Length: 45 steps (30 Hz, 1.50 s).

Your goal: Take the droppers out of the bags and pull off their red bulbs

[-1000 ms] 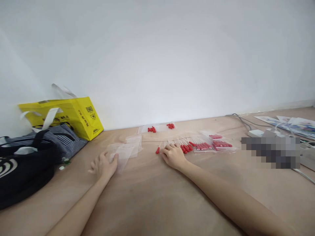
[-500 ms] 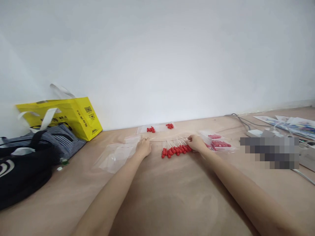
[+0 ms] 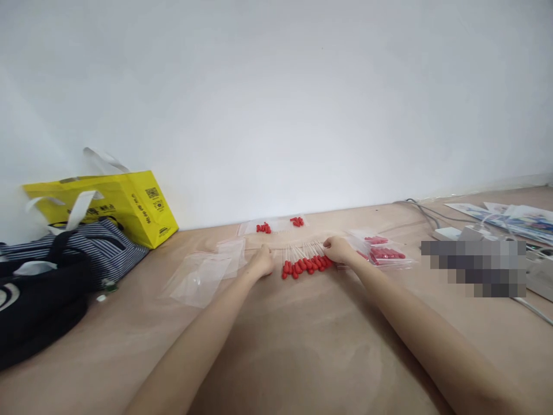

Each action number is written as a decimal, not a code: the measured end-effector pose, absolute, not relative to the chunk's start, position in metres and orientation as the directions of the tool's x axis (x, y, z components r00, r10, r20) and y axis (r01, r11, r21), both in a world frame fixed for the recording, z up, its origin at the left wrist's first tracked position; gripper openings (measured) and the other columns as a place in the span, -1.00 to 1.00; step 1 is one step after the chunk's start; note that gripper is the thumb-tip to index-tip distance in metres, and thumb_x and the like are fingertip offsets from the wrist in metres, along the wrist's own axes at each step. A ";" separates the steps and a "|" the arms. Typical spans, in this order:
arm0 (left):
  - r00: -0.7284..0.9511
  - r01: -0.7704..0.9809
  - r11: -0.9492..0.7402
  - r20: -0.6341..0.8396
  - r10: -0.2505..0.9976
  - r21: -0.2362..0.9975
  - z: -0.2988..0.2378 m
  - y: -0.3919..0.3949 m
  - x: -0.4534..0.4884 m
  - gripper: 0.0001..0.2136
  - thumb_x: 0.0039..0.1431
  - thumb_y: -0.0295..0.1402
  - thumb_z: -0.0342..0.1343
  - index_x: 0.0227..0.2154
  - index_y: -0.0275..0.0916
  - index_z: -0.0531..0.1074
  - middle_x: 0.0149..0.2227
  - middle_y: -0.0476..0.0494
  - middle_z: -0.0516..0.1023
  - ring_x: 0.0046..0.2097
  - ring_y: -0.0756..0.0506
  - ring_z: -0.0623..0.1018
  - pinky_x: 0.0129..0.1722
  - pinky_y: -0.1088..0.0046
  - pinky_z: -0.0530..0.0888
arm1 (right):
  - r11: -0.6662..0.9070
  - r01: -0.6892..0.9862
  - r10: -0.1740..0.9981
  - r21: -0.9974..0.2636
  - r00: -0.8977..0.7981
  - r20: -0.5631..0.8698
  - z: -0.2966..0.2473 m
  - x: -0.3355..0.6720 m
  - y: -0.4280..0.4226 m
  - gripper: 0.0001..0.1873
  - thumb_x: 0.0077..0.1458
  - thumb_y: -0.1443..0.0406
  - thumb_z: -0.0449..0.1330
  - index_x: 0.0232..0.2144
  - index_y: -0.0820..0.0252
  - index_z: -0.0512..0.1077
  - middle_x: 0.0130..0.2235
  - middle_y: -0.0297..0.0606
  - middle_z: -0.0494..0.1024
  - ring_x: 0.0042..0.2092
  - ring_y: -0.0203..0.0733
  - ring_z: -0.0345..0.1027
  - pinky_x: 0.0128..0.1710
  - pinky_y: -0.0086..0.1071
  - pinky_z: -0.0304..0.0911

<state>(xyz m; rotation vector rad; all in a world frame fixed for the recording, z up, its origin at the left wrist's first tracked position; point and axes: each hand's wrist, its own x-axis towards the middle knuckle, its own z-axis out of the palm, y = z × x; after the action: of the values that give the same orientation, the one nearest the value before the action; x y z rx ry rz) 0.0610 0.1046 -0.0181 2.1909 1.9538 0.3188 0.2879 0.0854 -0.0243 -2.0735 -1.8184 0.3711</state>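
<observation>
A row of thin white sticks with red tips (image 3: 305,263) lies on the tan table (image 3: 276,346), far ahead of me. My right hand (image 3: 338,249) is at the row's right end, fingers curled over the white stems. At the left end of the row rests my left hand (image 3: 261,262), its fingers curled down; what they hold, if anything, is hidden. Empty clear zip bags (image 3: 201,278) lie just left of my left hand. Filled clear bags with red pieces (image 3: 384,252) sit right of my right hand.
Another clear bag with red pieces (image 3: 279,225) lies by the white wall. A yellow carrier bag (image 3: 125,202), a striped bag (image 3: 93,248) and a black bag (image 3: 30,305) crowd the left. Cables, a white adapter (image 3: 449,233) and printed sheets (image 3: 514,219) are on the right.
My left hand left the empty bags and moved right to the sticks' left end. My right hand shifted to the right end, and the sticks now lie gathered between both hands.
</observation>
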 end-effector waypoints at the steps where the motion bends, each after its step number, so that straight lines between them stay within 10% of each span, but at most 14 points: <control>1: 0.113 0.942 -0.117 0.033 0.993 0.314 -0.020 0.100 0.064 -0.73 0.04 -0.43 0.03 -0.15 -0.34 0.27 -0.30 -0.24 0.49 -0.26 -0.11 0.48 -0.33 0.44 0.38 | -0.114 0.896 0.991 -0.429 0.135 0.020 -0.023 0.288 0.085 -0.76 -0.16 0.41 0.06 -0.41 0.26 0.49 -0.42 -0.17 0.53 -0.40 -0.25 0.37 -0.46 -0.51 0.13; 27: 0.089 0.757 -0.236 0.262 0.961 0.609 -0.037 0.069 0.058 -0.85 0.08 -0.47 -0.06 -0.37 -0.33 0.41 -0.35 -0.17 0.53 -0.27 -0.07 0.50 -0.25 0.45 0.38 | -0.145 0.928 0.989 -0.344 0.136 -0.051 -0.006 0.297 0.072 -0.78 -0.08 0.33 0.04 -0.57 0.27 0.47 -0.60 -0.16 0.49 -0.55 -0.24 0.35 -0.52 -0.47 0.14; 39: 0.152 0.705 -0.316 0.301 0.942 0.635 -0.042 0.050 0.046 -0.88 0.04 -0.44 -0.04 -0.39 -0.32 0.38 -0.36 -0.15 0.50 -0.37 -0.04 0.50 -0.35 0.46 0.43 | 0.172 0.947 0.985 -0.270 -0.161 0.065 -0.015 0.356 0.034 -0.70 -0.26 0.24 0.22 -0.35 0.17 0.43 -0.27 -0.25 0.47 -0.21 -0.16 0.31 -0.26 -0.44 0.15; 45: 0.186 0.690 -0.345 0.305 0.934 0.636 -0.042 0.045 0.042 -0.89 0.02 -0.45 -0.03 -0.39 -0.33 0.37 -0.38 -0.16 0.49 -0.38 -0.03 0.49 -0.37 0.46 0.44 | 0.010 0.985 0.995 -0.174 0.008 0.103 -0.025 0.361 0.040 -0.53 -0.20 0.07 0.18 -0.26 0.28 0.38 -0.25 -0.06 0.45 -0.16 0.01 0.29 -0.25 -0.29 0.15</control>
<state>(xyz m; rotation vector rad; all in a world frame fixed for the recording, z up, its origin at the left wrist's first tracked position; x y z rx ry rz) 0.0424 0.0447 -0.0424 2.1124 1.5323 0.9473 0.3609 0.0403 -0.0253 -2.0799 -2.0826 0.0742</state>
